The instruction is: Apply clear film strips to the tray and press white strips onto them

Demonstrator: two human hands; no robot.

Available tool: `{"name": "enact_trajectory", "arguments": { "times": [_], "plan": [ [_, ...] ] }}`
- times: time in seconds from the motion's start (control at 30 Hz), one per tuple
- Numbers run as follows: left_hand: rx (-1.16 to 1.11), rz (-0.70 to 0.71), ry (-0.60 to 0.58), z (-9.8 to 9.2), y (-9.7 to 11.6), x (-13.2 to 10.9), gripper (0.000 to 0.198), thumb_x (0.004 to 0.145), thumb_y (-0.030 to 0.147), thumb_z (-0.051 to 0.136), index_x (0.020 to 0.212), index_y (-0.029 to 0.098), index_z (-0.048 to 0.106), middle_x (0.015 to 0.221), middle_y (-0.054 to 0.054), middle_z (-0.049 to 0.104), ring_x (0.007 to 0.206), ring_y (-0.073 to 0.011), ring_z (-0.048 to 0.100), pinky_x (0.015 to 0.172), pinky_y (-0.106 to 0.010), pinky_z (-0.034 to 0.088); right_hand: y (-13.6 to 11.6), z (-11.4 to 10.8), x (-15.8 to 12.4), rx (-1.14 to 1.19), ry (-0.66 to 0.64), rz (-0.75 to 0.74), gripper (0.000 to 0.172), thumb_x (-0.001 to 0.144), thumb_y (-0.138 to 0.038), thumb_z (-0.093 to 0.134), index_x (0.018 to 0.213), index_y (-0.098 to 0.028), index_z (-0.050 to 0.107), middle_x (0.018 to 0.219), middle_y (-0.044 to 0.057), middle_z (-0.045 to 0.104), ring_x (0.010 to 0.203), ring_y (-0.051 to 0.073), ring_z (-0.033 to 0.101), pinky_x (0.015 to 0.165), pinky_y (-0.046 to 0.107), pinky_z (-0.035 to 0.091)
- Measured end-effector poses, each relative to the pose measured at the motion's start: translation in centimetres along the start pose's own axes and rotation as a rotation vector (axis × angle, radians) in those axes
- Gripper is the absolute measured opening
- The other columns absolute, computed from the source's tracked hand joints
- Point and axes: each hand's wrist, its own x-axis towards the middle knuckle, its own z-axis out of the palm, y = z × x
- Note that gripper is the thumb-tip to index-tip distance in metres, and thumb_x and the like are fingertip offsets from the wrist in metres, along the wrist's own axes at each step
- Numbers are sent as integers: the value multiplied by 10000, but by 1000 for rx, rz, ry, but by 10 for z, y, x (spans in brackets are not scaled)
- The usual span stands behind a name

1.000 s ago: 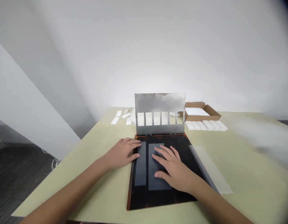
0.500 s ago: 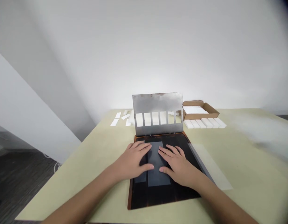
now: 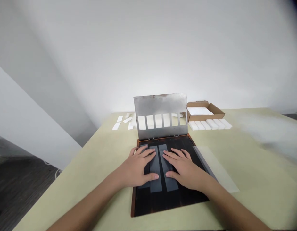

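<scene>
A black flat board (image 3: 172, 203) with an orange-brown rim lies on the table, its hinged metal plate (image 3: 160, 104) with rectangular cutouts standing raised at the back. Three thin, translucent greyish strips lie lengthwise on the black surface. My left hand (image 3: 137, 167) rests palm down with fingers spread, over the leftmost strip (image 3: 144, 185) and touching the middle strip (image 3: 156, 185). Fingers apart, my right hand (image 3: 184, 168) lies on the right strip (image 3: 171, 185). A narrow dark gap separates the middle and right strips. Parts of the strips are hidden under my hands.
A translucent sheet (image 3: 218, 168) lies across the board's right edge onto the table (image 3: 107, 157). Behind it, a cardboard box (image 3: 206, 117) holds white sheets, with stacks of white strips (image 3: 209, 124) in front. Loose white pieces (image 3: 116, 125) lie at the back left.
The right strip has shifted right under my right hand, so a dark gap now shows where one wide greyish area was. The view has moved slightly.
</scene>
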Motion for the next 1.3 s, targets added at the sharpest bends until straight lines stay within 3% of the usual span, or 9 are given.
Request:
{"name": "enact_trajectory", "arguments": {
  "times": [0.23, 0.37, 0.5, 1.07, 1.3],
  "plan": [
    [13, -14, 110, 1, 0, 8, 509, 1049, 596, 520, 1432, 280, 638, 1565, -88, 549, 1462, -374, 433, 1185, -624, 298, 0, 3, 1, -34, 48, -40, 628, 1051, -498, 573, 1606, -222, 467, 1697, 63, 406, 1573, 364, 278, 1284, 623, 209],
    [25, -7, 149, 6, -4, 9, 461, 1061, 540, 536, 1437, 288, 622, 1519, -73, 598, 1439, -357, 451, 1170, -617, 280, -3, 4, 0, -65, 120, -68, 613, 1019, -432, 657, 1570, -206, 513, 1570, 140, 514, 1462, 340, 409, 1209, 543, 358],
    [38, -10, 178, 12, -10, 11, 434, 1074, 525, 519, 1407, 278, 644, 1495, -72, 631, 1430, -370, 462, 1156, -631, 261, -4, 6, 1, -98, 184, -90, 516, 1013, -424, 673, 1485, -230, 593, 1401, 115, 617, 1311, 311, 514, 1132, 520, 428],
    [62, -36, 228, 18, -21, 16, 508, 1084, 592, 446, 1469, 307, 614, 1524, -75, 615, 1431, -349, 497, 1186, -586, 269, -2, 22, 3, -273, 294, -119, 440, 1111, -368, 450, 1491, -195, 587, 1420, 145, 629, 1375, 360, 463, 1157, 584, 351],
    [116, -140, 309, 9, -23, 9, 444, 1096, 525, 436, 1319, 250, 705, 1405, -93, 686, 1288, -332, 594, 1109, -568, 334, -5, 24, 3, -286, 287, -107, 452, 1115, -332, 418, 1518, -176, 552, 1495, 138, 594, 1419, 381, 436, 1180, 605, 322]
  ]
}}
